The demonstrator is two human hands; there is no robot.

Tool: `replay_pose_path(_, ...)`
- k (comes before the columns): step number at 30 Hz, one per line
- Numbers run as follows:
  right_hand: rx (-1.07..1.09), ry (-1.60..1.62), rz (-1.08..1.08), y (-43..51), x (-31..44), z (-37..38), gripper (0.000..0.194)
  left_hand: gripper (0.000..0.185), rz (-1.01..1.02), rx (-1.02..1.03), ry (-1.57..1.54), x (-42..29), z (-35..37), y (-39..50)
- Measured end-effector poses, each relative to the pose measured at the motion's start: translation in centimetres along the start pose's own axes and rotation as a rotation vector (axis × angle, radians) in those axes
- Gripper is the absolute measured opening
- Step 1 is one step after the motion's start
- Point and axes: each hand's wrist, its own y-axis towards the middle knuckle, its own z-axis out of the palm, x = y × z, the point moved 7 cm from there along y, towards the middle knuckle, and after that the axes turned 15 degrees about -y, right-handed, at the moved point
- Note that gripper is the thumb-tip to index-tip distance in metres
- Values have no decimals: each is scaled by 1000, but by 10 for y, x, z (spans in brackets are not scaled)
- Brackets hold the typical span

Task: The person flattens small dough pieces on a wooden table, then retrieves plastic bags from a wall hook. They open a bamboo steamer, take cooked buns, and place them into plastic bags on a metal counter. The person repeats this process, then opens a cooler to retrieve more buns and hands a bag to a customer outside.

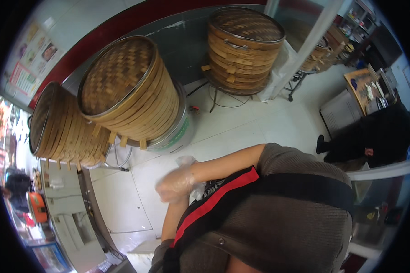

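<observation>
In the head view my right hand (175,185), blurred and in a thin clear plastic glove, lies over my left hand in front of the apron. My left forearm (173,218) comes up from below, and most of my left hand is hidden behind the right one. Loose clear plastic (186,160) sticks out beyond the hands, and more shows beside the wrist. Whether either hand grips the other or the plastic cannot be told. I wear a black apron with a red band (215,201). Nearest the hands is a tall stack of bamboo steamers (136,99) on a metal base.
Another steamer stack (71,136) leans into view at left, and a third (244,51) stands on a low stand. A pale counter (68,218) runs along the left. A glass partition's white post (307,51) is at upper right. A person in black (372,140) stands near a worktable (357,87).
</observation>
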Motion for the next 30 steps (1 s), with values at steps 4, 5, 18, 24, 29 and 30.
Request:
replay_pose_path(4,-196,150,-75,-26,18,-46,39,19,-35,-6,-66,14,26,50)
replay_pose_path(5,-249,253,-80,-34,18,-57,39,19,-50,-1,-76,15,37,60)
replay_pose_path(18,-1012,-163,119,-272,-57,-306,58,36,-264,299,7,38,157,271)
replay_pose_path(24,-1239,-18,548,-405,-179,-336,55,32,-51,207,145,-6,228,398)
replay_pose_path(29,-1250,200,572,-423,-223,-326,42,30,69,122,201,-43,236,436)
replay_pose_path(30,-1288,175,520,-422,-221,-330,39,29,76,59,227,-43,227,443)
